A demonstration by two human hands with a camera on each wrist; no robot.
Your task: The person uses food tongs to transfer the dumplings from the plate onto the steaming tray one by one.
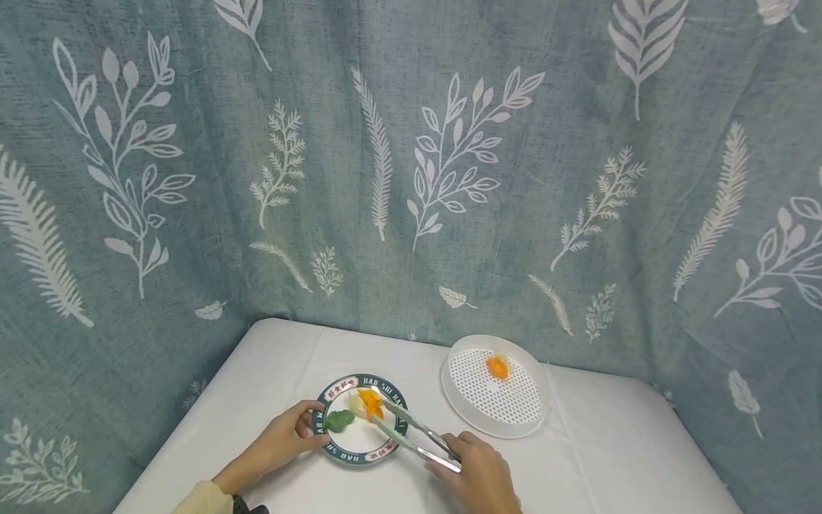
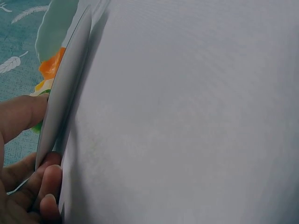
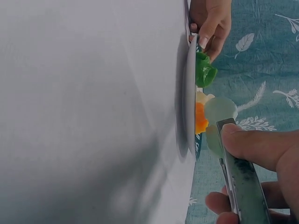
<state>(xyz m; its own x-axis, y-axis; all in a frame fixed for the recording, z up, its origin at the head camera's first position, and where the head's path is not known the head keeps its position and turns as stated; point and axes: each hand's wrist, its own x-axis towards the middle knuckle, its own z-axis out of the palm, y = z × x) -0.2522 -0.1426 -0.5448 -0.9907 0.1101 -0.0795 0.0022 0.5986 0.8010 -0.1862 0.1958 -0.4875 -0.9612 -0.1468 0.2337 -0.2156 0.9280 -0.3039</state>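
Note:
My left hand [image 1: 282,437] grips the left rim of a round plate [image 1: 349,441] with a dark green patterned border, thumb over the edge and fingers beneath in the left wrist view. On the plate lie a green piece of food [image 1: 339,420], a pale piece [image 1: 354,403] and an orange piece [image 1: 370,400]. My right hand [image 1: 478,471] holds metal tongs [image 3: 245,186] with pale green tips. Those tips [image 1: 379,424] reach over the plate, one on each side of the orange piece. In the right wrist view the thumb presses on the tongs' handle.
Behind and right of the plate stands a white round tray [image 1: 477,419] with a perforated bottom and raised wall. An orange piece [image 1: 497,367] lies inside it. A white cloth covers the table [image 1: 597,457], and a leaf-patterned curtain [image 1: 398,178] hangs around its far side.

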